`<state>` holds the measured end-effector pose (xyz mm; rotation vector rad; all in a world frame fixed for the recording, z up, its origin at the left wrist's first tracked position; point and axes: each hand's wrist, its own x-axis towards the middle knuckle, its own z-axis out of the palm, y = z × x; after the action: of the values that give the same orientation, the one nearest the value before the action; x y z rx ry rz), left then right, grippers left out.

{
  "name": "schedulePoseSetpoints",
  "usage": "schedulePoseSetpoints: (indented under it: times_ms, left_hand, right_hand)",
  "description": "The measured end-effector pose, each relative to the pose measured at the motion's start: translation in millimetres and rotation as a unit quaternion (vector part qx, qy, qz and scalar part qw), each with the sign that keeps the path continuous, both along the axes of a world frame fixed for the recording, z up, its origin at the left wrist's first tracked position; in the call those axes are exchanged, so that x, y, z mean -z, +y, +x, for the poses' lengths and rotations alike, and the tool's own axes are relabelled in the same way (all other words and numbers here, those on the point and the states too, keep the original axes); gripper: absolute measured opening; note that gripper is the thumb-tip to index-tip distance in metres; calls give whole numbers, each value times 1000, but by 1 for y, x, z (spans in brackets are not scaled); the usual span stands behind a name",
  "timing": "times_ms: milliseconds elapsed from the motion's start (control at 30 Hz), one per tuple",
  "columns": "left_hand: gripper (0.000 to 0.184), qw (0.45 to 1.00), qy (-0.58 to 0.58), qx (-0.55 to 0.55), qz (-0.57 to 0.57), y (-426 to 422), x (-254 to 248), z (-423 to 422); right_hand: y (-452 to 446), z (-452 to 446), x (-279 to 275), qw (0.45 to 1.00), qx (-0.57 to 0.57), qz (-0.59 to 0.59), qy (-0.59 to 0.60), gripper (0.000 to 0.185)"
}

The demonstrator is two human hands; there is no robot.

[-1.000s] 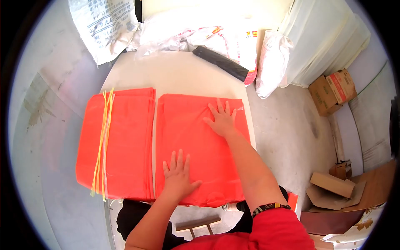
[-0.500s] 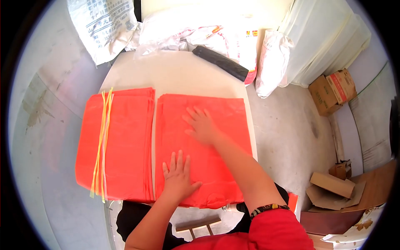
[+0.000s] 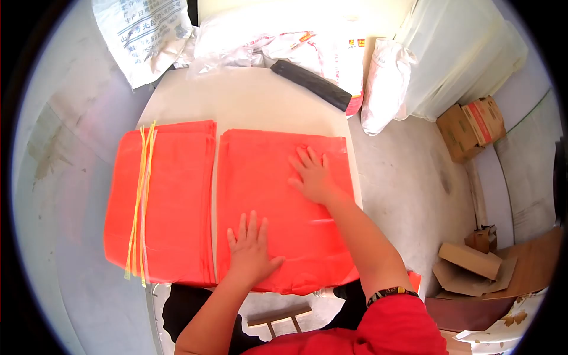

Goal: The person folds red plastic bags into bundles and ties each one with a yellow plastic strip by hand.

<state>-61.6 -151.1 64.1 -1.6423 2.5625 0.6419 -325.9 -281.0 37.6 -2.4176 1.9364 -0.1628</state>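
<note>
Two stacks of red plastic sheets lie side by side on a pale table (image 3: 236, 97). My left hand (image 3: 250, 251) rests flat with fingers spread on the lower left part of the right stack (image 3: 266, 171). Farther up and to the right, my right hand (image 3: 312, 176) lies on the same stack, its fingers apart. Neither hand holds anything. Across the left stack (image 3: 180, 201) runs a bundle of yellow and whitish strings (image 3: 142, 201), away from both hands.
A black roll (image 3: 312, 84) lies near the table's back edge, before white bags (image 3: 296, 50). Another white bag (image 3: 387, 86) stands to the right. Cardboard boxes (image 3: 471, 127) are on the floor at right; an opened carton (image 3: 473, 269) is nearer.
My right hand slid left over the right stack, then back to the right. My left hand has stayed on its spot. The view has shifted slightly.
</note>
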Motion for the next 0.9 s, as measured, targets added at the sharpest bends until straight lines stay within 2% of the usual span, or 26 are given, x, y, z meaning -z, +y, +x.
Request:
schedulePoseSetpoints:
  times_ms: [167, 267, 367, 467, 567, 667, 767, 867, 900]
  left_hand:
    - [115, 1000, 6, 0, -5, 0, 2, 0]
    - [114, 1000, 8, 0, -8, 1, 2, 1]
    - [114, 1000, 7, 2, -20, 1, 4, 1]
    - [114, 1000, -2, -3, -16, 1, 2, 0]
    - [114, 1000, -3, -4, -11, 0, 0, -2]
    - [114, 1000, -5, -3, -17, -1, 2, 0]
    - [114, 1000, -2, -5, -23, 1, 3, 0]
    - [114, 1000, -6, -7, -28, 0, -2, -1]
    - [114, 1000, -9, -8, -28, 1, -3, -2]
  right_hand:
    - [-30, -47, 0, 996, 90, -16, -14, 68]
    - [-22, -41, -14, 986, 163, -46, -5, 68]
    - [10, -26, -16, 998, 33, -61, 4, 66]
    - [30, -30, 4, 999, -7, -28, -30, 64]
    - [22, -54, -2, 996, 87, -18, -23, 63]
    - [37, -52, -11, 991, 97, -64, -61, 65]
    - [85, -19, -16, 989, -85, -39, -116, 68]
    - [132, 10, -28, 960, -274, 2, -56, 66]
    - [139, 8, -24, 967, -248, 26, -60, 67]
